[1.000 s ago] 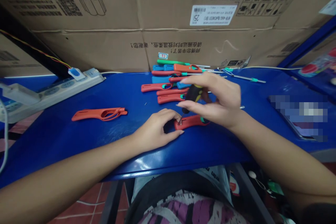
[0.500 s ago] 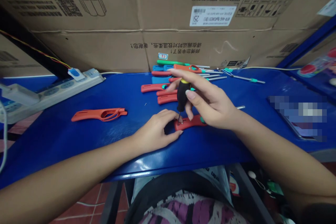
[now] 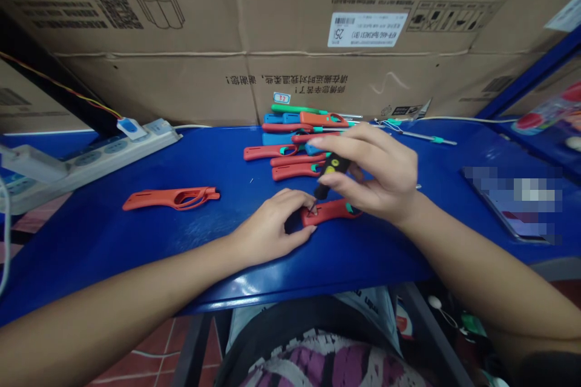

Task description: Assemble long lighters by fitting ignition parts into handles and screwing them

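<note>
On the blue table, my left hand (image 3: pixel 275 224) grips the left end of a red long-nosed lighter (image 3: pixel 334 212) between thumb and fingers. Above it, my right hand (image 3: pixel 379 172) holds a black-and-yellow screwdriver (image 3: pixel 330 174) by the handle. The screwdriver leans to the right, and its thin shaft reaches down to the lighter's end beside my left fingertips. Whether the tip sits in a screw cannot be made out. My right hand covers part of the lighter's metal nozzle. A small screw-like piece (image 3: pixel 252 181) lies left of the hands.
Several red, blue and green lighters (image 3: pixel 297 172) lie piled behind my hands. An orange lighter casing (image 3: pixel 170 198) rests at left, near a white power strip (image 3: pixel 95 160). A phone (image 3: pixel 508 205) is at right, and a cardboard box (image 3: pixel 181 81) stands along the back.
The screwdriver has gone from nearly upright to tilted, its handle swinging right and toward me. My right hand has turned with it, while my left hand and the lighter stay in place.
</note>
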### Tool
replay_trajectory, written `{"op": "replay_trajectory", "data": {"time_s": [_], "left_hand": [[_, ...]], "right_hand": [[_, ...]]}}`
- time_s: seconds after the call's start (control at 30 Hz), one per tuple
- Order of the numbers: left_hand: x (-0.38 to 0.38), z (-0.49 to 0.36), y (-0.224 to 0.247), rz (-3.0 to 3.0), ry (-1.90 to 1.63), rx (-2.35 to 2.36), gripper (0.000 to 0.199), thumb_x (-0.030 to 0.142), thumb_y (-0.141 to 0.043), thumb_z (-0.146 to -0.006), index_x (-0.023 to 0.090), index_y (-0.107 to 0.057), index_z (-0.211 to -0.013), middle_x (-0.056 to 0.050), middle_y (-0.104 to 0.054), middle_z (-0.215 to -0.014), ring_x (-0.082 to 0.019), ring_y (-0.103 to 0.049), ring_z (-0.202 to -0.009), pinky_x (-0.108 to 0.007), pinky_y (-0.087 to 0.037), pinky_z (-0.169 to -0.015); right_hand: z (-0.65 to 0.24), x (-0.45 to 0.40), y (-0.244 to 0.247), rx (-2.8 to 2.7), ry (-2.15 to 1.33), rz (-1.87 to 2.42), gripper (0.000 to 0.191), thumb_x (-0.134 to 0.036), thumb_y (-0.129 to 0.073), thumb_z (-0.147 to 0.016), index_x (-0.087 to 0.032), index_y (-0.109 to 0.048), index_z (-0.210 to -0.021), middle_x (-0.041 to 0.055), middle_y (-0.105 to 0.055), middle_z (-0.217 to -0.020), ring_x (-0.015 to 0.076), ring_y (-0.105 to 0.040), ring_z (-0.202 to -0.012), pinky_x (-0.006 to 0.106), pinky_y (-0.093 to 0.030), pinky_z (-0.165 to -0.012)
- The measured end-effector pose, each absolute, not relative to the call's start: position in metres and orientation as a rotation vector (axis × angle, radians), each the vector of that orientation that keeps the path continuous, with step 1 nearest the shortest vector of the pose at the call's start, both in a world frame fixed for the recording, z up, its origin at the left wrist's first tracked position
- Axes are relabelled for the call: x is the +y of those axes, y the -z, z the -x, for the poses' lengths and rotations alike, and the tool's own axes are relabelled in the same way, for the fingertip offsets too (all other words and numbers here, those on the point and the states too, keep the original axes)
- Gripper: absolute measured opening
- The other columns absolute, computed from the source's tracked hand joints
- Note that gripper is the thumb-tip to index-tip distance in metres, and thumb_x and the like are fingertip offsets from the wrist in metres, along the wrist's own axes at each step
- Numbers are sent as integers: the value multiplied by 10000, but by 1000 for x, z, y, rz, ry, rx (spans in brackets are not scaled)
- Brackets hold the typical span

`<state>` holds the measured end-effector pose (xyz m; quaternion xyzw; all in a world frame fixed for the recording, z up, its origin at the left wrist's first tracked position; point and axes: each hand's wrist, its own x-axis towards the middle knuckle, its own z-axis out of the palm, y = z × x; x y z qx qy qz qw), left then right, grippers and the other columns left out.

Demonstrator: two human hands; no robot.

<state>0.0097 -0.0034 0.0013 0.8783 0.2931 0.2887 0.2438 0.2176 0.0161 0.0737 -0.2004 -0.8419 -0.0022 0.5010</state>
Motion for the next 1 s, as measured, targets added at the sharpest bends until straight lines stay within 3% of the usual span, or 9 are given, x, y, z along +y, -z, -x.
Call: {"op": "replay_trajectory", "data": {"time_s": [0.1,0.27,0.37,0.43,0.57,0.67,0.77,0.87,1.0], "left_hand": [[-3,-10,-2,-2397,-774,794,174,224,-655,-909,192,-592,-1068,-69,-683,-1122,-222,-644,-1060,-379,-523,-946],[-4,-10,-1,-2390,-778,805,176,226,-648,-914,201,-586,-1078,-65,-698,-1110,-226,-658,-1053,-384,-530,-938],[-4,-10,-1,-2386,-770,800,161,228,-645,-915,199,-586,-1062,-64,-697,-1101,-220,-661,-1032,-372,-537,-921],[-4,-10,0,-2390,-758,799,166,220,-643,-916,197,-592,-1072,-62,-696,-1103,-215,-660,-1034,-364,-537,-925],[-4,-10,2,-2401,-783,794,213,223,-651,-915,185,-598,-1118,-70,-702,-1116,-219,-659,-1061,-371,-535,-954],[-4,-10,0,-2375,-777,767,259,214,-643,-915,183,-604,-1169,-83,-700,-1155,-222,-656,-1088,-381,-533,-976],[-4,-10,-2,-2373,-758,736,344,208,-648,-908,185,-603,-1248,-92,-695,-1203,-230,-646,-1119,-397,-528,-994],[-4,-10,-3,-2372,-738,707,366,212,-640,-917,198,-603,-1280,-89,-691,-1230,-237,-637,-1140,-416,-521,-1012],[-4,-10,-2,-2369,-722,694,364,227,-631,-932,193,-598,-1293,-93,-698,-1201,-233,-645,-1100,-411,-532,-983]], "right_hand": [[-218,16,-75,-2116,-179,549,359,-295,-417,-1050,-209,-614,-1337,75,-721,-1165,188,-691,-1025,390,-595,-909],[-220,19,-74,-2079,-14,485,305,-386,-657,-938,-231,-697,-1197,61,-748,-1087,208,-700,-943,386,-605,-860],[-220,19,-72,-2134,-80,544,386,-335,-480,-1028,-223,-581,-1383,79,-709,-1223,202,-693,-1008,397,-589,-909],[-220,18,-71,-2157,-157,583,387,-327,-439,-1044,-223,-564,-1395,63,-723,-1173,174,-703,-931,365,-597,-872],[-219,17,-70,-2090,60,525,335,-426,-637,-946,-195,-695,-1182,63,-750,-1002,179,-695,-847,328,-601,-797],[-218,15,-72,-2131,-135,567,381,-334,-423,-1046,-202,-592,-1362,78,-722,-1169,143,-693,-796,318,-608,-764],[-218,15,-75,-2146,-296,551,368,-310,-442,-1043,-208,-585,-1367,40,-743,-1066,109,-667,-687,288,-605,-720],[-219,18,-75,-2084,-60,527,319,-400,-653,-937,-206,-701,-1186,48,-749,-959,170,-692,-807,335,-604,-798],[-221,21,-72,-2158,-199,604,414,-355,-410,-1050,-221,-547,-1417,86,-707,-1221,193,-709,-975,390,-593,-899]]}}
